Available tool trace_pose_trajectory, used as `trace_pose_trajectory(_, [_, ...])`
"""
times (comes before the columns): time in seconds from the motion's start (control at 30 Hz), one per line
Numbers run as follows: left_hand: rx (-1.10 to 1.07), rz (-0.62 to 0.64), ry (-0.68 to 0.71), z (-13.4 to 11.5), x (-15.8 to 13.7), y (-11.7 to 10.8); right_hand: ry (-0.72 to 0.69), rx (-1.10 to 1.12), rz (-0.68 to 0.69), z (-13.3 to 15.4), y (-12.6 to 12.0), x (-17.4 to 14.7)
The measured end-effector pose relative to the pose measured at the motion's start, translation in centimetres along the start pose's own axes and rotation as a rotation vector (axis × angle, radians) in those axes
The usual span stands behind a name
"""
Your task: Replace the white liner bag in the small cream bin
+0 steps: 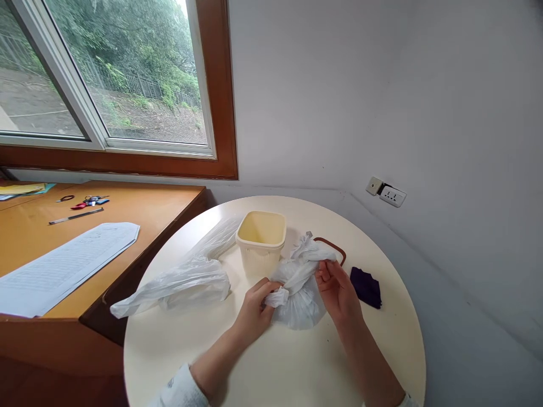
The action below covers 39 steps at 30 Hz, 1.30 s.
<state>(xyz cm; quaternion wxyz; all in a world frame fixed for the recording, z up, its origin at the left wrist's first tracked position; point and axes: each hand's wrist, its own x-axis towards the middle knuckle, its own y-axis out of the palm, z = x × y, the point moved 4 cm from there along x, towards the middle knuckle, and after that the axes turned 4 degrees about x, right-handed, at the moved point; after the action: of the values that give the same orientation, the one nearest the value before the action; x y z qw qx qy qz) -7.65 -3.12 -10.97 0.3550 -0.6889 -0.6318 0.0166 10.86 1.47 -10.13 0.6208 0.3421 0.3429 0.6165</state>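
A white plastic bag (302,308), bunched up with its upper part twisted into a loose knot, rests on the round table in front of me. The fingers of my left hand (257,304) are closed around a crumpled end of it on the left. On the right, my right hand (336,287) pinches another end between thumb and fingers, palm partly turned up. What the bag contains, if anything, is hidden. Just behind my left hand stands a cream plastic bin (261,249), upright and with its top uncovered. A brown rounded frame (337,246) lies partly behind the bag.
Another clear-white plastic bag (190,280) spreads over the left of the white round table (169,350). A dark purple cloth (365,287) lies at the right. The wooden desk (165,203) holds papers (76,263), a pen (76,216) and keys (91,202).
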Motion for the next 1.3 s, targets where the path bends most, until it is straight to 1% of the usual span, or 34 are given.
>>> trace_pose_trajectory(0.1, [-0.014, -0.007, -0.013, 0.0, 0.0, 0.0, -0.001, -0.005, -0.037, 0.0, -0.1, 0.1])
trace_pose_trajectory(0.2, [-0.011, -0.011, -0.029, -0.1, 0.1, -0.1, 0.026, -0.014, -0.014, 0.0, 0.4, -0.3])
trace_pose_trajectory(0.33, [-0.014, -0.025, -0.013, -0.4, 0.2, -0.1, 0.092, -0.053, 0.118, -0.1, 1.9, -1.1])
trace_pose_trajectory(0.43, [-0.036, -0.013, 0.032, -0.6, 0.2, 0.2, 0.168, -0.183, 0.222, -0.8, 2.5, -1.9])
trace_pose_trajectory(0.53, [-0.058, 0.028, 0.053, -1.1, 0.1, 0.5, 0.271, -0.286, 0.319, -1.9, 2.9, -2.7])
trace_pose_trajectory(0.67, [-0.073, 0.090, 0.057, -1.8, 0.1, 0.5, 0.399, -0.309, 0.419, -3.0, 3.4, -3.6])
trace_pose_trajectory(0.73, [-0.086, 0.101, 0.065, -2.1, 0.2, 0.4, 0.425, -0.288, 0.456, -3.2, 3.6, -3.8])
trace_pose_trajectory(0.8, [-0.089, 0.091, 0.070, -2.1, 0.2, 0.2, 0.407, -0.263, 0.459, -3.0, 3.6, -3.8])
trace_pose_trajectory(1.0, [-0.081, 0.035, 0.094, -1.3, 0.2, -0.1, 0.306, -0.278, 0.386, -1.7, 3.3, -3.2])
trace_pose_trajectory(1.23, [-0.095, -0.043, 0.091, -1.0, 0.3, -0.7, 0.248, -0.260, 0.405, -0.7, 3.5, -3.0])
trace_pose_trajectory(1.3, [-0.098, -0.072, 0.087, -1.1, 0.2, -1.0, 0.198, -0.268, 0.394, -0.1, 3.5, -2.7])
